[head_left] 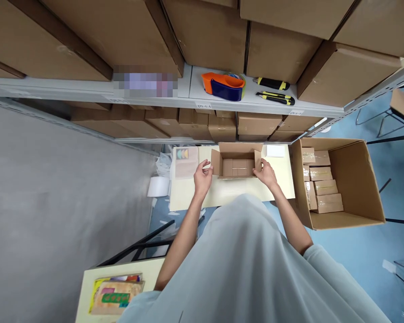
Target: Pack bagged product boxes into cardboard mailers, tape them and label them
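A small cardboard box [237, 174] stands on the pale table [229, 194] in front of me, its top flaps raised and spread. Through its opening I see brown cardboard with a lighter line across it. My left hand [203, 178] is at the left flap, fingers loosely curled and apart, fingertips by the flap's outer edge. On the other side, my right hand [266, 174] pinches the right flap, thumb towards the box and fingers behind. A small white box [275, 151] lies beyond my right hand. Left of my left hand is a flat printed packet [186, 166].
A large open carton [360, 179] with several small boxes adjoins the table on the right. Above runs a shelf [195, 96] bearing big cartons, an orange tape dispenser [224, 85] and two utility knives [272, 84]. A white roll [158, 186] sits left, by a grey wall.
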### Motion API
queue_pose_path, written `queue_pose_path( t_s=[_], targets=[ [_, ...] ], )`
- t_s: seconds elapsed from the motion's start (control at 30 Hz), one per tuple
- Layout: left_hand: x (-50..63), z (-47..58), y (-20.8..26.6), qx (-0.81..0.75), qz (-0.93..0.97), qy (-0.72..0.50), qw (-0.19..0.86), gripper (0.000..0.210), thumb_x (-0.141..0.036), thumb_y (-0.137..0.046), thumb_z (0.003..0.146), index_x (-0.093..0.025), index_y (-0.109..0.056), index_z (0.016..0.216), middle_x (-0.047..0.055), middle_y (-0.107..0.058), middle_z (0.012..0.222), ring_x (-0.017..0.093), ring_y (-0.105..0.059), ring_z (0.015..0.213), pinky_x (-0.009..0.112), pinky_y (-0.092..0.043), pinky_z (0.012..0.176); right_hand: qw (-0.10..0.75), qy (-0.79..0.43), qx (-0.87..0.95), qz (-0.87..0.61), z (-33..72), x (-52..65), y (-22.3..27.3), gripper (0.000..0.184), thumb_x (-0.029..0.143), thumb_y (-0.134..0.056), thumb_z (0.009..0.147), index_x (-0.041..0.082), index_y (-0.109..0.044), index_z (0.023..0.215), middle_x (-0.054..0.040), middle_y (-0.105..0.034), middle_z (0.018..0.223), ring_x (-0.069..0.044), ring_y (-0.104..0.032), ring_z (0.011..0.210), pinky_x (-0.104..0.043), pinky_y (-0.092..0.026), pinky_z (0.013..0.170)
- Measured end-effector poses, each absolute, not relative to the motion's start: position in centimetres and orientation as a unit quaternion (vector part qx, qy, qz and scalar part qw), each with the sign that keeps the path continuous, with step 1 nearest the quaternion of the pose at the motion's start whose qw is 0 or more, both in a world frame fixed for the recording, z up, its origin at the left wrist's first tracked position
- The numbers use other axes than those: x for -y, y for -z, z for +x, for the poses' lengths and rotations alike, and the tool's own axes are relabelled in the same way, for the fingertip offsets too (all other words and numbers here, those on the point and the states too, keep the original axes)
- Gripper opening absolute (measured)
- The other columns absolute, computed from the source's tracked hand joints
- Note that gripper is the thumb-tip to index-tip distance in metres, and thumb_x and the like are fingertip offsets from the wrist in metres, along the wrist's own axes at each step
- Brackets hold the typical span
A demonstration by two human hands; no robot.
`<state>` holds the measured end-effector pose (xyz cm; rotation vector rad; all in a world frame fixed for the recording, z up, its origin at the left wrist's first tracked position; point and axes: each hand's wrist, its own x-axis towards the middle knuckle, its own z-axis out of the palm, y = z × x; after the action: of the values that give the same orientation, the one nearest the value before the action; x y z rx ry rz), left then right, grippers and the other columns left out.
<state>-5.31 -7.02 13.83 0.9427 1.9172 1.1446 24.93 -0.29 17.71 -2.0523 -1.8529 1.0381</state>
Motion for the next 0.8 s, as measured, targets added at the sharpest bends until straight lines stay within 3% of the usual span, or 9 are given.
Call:
queue_pose_path(
  t_s=[0.1,0.2,0.27,0.4,0.57,0.7,0.8],
  targets=[
    [7.7,-5.7,-14.0,-0.753,0.401,-0.428,0.297,0.049,-0.026,-0.063,0.097,-0.019,-0.062,0.146,0.018,-0.067,0.144,0.025,-0.074,0.106,0.044,-0.062,0.099,0.162,-0.393,0.618,-0.661,27.3,0.8,-17.0,0.060,0.040,-0.058,0.097,0.017,-0.056,0.153,-0.0190,-0.071,0.142,-0.032,-0.076,0.117,-0.047,-0.061,0.102],
    [8.5,-5.8,-14.5,-0.756,0.491,-0.387,0.192,0.047,-0.022,-0.062,0.096,-0.020,-0.066,0.143,0.019,-0.060,0.152,0.034,-0.060,0.137,0.052,-0.052,0.116,0.214,-0.383,0.604,-0.666,30.3,1.5,-16.2,0.061,0.041,-0.051,0.099,0.016,-0.053,0.155,-0.0195,-0.075,0.132,-0.029,-0.078,0.104,-0.047,-0.063,0.095],
    [8.8,-5.8,-14.7,-0.747,0.540,-0.352,0.161,0.040,-0.020,-0.060,0.097,-0.021,-0.072,0.135,0.016,-0.064,0.148,0.037,-0.053,0.144,0.057,-0.044,0.122,0.229,-0.351,0.607,-0.675,31.6,2.0,-15.5,0.064,0.042,-0.049,0.100,0.015,-0.050,0.158,-0.0205,-0.074,0.135,-0.029,-0.077,0.100,-0.049,-0.064,0.092],
    [8.4,-5.4,-13.6,-0.736,0.550,-0.327,0.219,0.034,-0.024,-0.055,0.100,-0.021,-0.076,0.127,0.015,-0.074,0.133,0.036,-0.062,0.130,0.056,-0.050,0.117,0.222,-0.312,0.625,-0.680,32.3,2.6,-13.5,0.063,0.043,-0.047,0.101,0.013,-0.054,0.155,-0.0248,-0.066,0.145,-0.033,-0.075,0.110,-0.052,-0.063,0.095],
    [7.9,-4.9,-11.4,-0.736,0.479,-0.348,0.329,0.035,-0.034,-0.053,0.102,-0.020,-0.074,0.127,0.015,-0.075,0.134,0.030,-0.072,0.118,0.049,-0.059,0.108,0.173,-0.321,0.620,-0.694,31.1,2.6,-10.7,0.062,0.047,-0.042,0.104,0.007,-0.063,0.146,-0.0289,-0.063,0.145,-0.038,-0.068,0.126,-0.056,-0.060,0.105],
    [8.0,-4.6,-11.0,-0.727,0.464,-0.356,0.359,0.039,-0.041,-0.058,0.101,-0.020,-0.071,0.131,0.016,-0.071,0.140,0.029,-0.073,0.119,0.048,-0.063,0.103,0.159,-0.353,0.625,-0.677,30.8,2.3,-9.8,0.059,0.046,-0.039,0.106,0.009,-0.067,0.142,-0.0269,-0.063,0.145,-0.035,-0.065,0.131,-0.053,-0.057,0.111],
    [8.1,-4.6,-10.8,-0.709,0.489,-0.359,0.361,0.042,-0.043,-0.062,0.100,-0.019,-0.070,0.134,0.017,-0.068,0.144,0.032,-0.068,0.131,0.049,-0.062,0.106,0.153,-0.359,0.624,-0.677,31.3,2.1,-10.2,0.060,0.049,-0.043,0.105,0.009,-0.067,0.142,-0.0273,-0.063,0.146,-0.035,-0.065,0.130,-0.053,-0.058,0.109]
  ],
)
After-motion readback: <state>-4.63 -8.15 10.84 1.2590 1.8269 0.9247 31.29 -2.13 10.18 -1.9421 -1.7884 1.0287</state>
